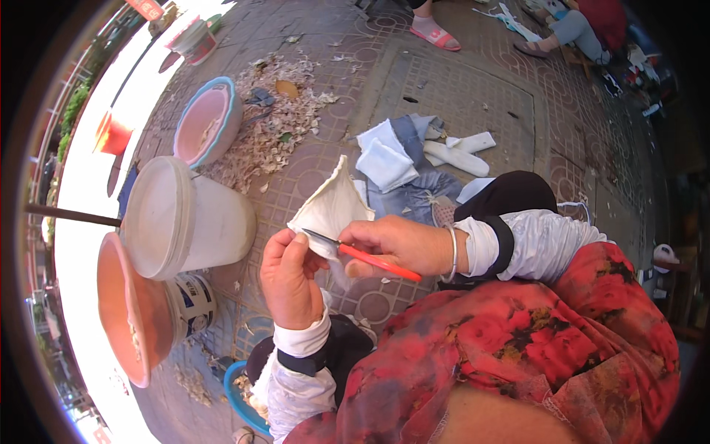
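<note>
My left hand [291, 280] pinches the lower edge of a piece of white cloth [336, 201] between thumb and fingers. The cloth stands up stiffly to a point above both hands. Wrapped in my right hand [399, 240] is a red-handled tool with a narrow, pointed metal blade [379, 264]. Its tip reaches the cloth right by my left fingertips. Whether the tool has one blade or two, I cannot tell. Some of the cloth is hidden behind my hands.
Past my hands lie blue denim [407, 198], folded white cloths [386, 157] and white tube-like pieces [462, 157]. On the left are a lidded white bucket [218, 222], an orange basin [122, 311] and a pink basin [203, 118] beside papery peelings [270, 137]. Other people's feet appear at the top.
</note>
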